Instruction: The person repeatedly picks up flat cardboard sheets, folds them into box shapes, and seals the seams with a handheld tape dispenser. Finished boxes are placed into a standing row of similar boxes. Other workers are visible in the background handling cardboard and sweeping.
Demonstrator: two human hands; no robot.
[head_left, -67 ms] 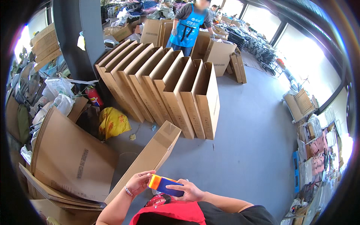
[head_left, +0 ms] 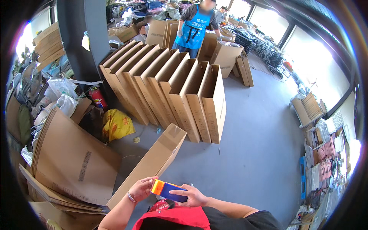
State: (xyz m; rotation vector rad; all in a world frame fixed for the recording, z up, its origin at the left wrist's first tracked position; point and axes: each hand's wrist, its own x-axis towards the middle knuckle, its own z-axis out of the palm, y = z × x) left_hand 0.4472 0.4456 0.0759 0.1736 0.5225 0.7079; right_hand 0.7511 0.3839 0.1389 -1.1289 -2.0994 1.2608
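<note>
My right hand (head_left: 194, 197) is wrapped round the blue body of a boxy blue-and-orange handheld thing (head_left: 173, 194); its exact kind does not show. At its orange end, my left hand (head_left: 142, 188) has its fingers pinched together, the tips touching or very near the edge. What those fingertips hold, if anything, is too small to make out. Just beyond my left hand, a long, narrow cardboard carton (head_left: 153, 157) stands on the floor, its taped end pointing away from me. Below my hands a red patterned thing (head_left: 160, 206) partly shows.
A row of tall, open-topped cartons (head_left: 165, 88) stands ahead. Flat cardboard sheets (head_left: 73, 161) lean at the left, near a yellow bag (head_left: 117, 125) and a fire extinguisher (head_left: 98, 97). A person in a blue apron (head_left: 193, 30) stands behind the row. Loaded racks (head_left: 326, 153) line the right side.
The view has shifted slightly, so the surroundings sit a little lower and to the right. Both hands keep nearly the same pose on the blue-and-orange thing.
</note>
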